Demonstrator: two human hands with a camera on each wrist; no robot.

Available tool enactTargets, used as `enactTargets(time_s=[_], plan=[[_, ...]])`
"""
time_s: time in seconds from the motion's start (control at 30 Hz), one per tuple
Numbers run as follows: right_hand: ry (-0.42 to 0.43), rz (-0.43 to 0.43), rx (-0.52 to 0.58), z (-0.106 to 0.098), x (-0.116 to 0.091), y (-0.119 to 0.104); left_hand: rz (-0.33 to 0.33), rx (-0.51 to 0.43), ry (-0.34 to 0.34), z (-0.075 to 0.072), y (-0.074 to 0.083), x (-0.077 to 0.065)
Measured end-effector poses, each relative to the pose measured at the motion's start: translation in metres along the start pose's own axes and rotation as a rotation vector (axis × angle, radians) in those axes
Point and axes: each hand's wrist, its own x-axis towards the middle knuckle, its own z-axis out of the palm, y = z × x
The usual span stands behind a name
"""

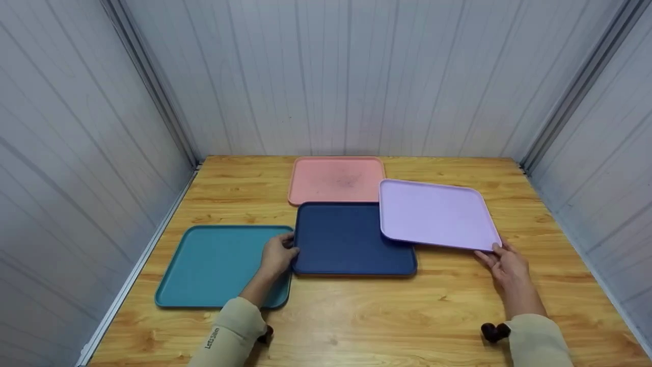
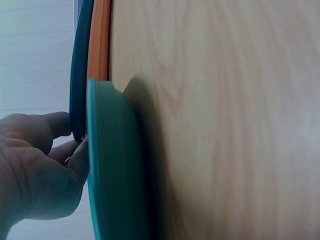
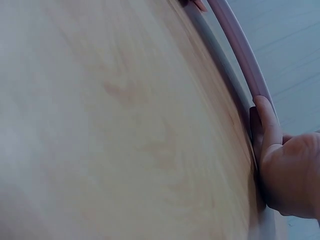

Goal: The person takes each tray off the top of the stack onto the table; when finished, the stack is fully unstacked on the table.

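Observation:
My right hand (image 1: 509, 265) grips the near right corner of a lavender tray (image 1: 438, 211), thumb above and fingers beneath. That tray's left end overlaps a navy tray (image 1: 338, 239), and the right wrist view shows its rim raised off the table. At the navy tray's left edge, my left hand (image 1: 277, 254) pinches the rim with thumb and fingers. Directly under the navy tray lies an orange tray (image 2: 99, 42), mostly hidden. A teal tray (image 1: 219, 265) lies to the left, partly beneath my left wrist.
Behind the navy tray, a pink tray (image 1: 336, 178) with dark smudges lies near the back wall (image 1: 326, 76). Panel walls enclose the wooden table (image 1: 356, 321) at the left, back and right.

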Motion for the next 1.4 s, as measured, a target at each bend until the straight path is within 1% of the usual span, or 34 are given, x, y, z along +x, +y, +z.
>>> enactTargets(time_s=[0.23,0.37,0.53,0.73,0.83,0.97,1.07,1.17,1.27,1.4], plan=[[0.007,-0.01,0.0,0.001,0.006,-0.006,-0.013,-0.02,-0.004,-0.001,-0.001,0.0],[0.015,-0.01,0.021,0.001,0.011,-0.012,-0.023,-0.018,-0.008,-0.002,0.0,0.0],[0.042,0.002,0.025,0.002,0.016,-0.017,-0.04,-0.012,-0.01,-0.002,0.0,-0.001],[0.063,0.004,0.019,0.002,0.022,-0.023,-0.045,-0.022,-0.018,-0.002,0.001,-0.001],[0.069,0.002,0.049,0.002,0.025,-0.027,-0.038,-0.02,-0.016,-0.002,0.0,-0.001],[0.048,0.018,0.125,0.001,0.027,-0.032,-0.024,0.011,-0.001,-0.001,0.0,0.0],[0.03,0.036,0.188,0.0,0.029,-0.034,-0.023,0.014,0.004,0.0,0.0,0.0],[0.04,0.032,0.211,0.002,0.032,-0.037,-0.024,0.001,0.003,-0.001,0.0,0.0],[0.05,0.016,0.204,0.004,0.036,-0.037,-0.022,-0.006,0.004,0.0,-0.001,0.0],[0.086,-0.005,0.214,0.007,0.038,-0.036,-0.019,-0.008,0.004,-0.001,-0.003,0.0]])
